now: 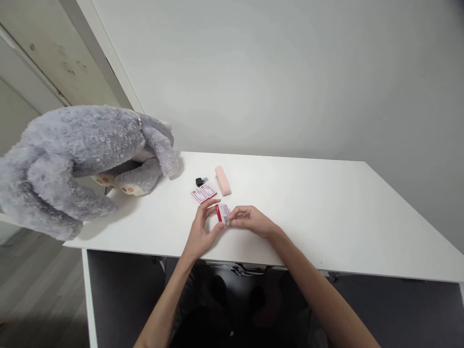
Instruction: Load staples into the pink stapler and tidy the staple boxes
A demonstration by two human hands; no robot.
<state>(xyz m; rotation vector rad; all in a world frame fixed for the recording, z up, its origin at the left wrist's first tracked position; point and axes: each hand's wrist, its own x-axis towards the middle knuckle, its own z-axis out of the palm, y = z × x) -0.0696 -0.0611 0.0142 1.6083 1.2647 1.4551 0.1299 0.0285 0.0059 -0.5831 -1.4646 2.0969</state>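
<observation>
While left hand (pixel 201 234), right hand (pixel 250 221) pinch small box (pixel 222 213), print illegible

Head-worn view, facing forward and down, close over white table (pixel 326 212), left hand (pixel 202 233), right hand (pixel 253 221) central

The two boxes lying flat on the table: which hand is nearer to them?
Left. The left hand sits just on the near side of the two boxes, close to them. The right hand is farther right, past the small box that both hands hold.
</observation>
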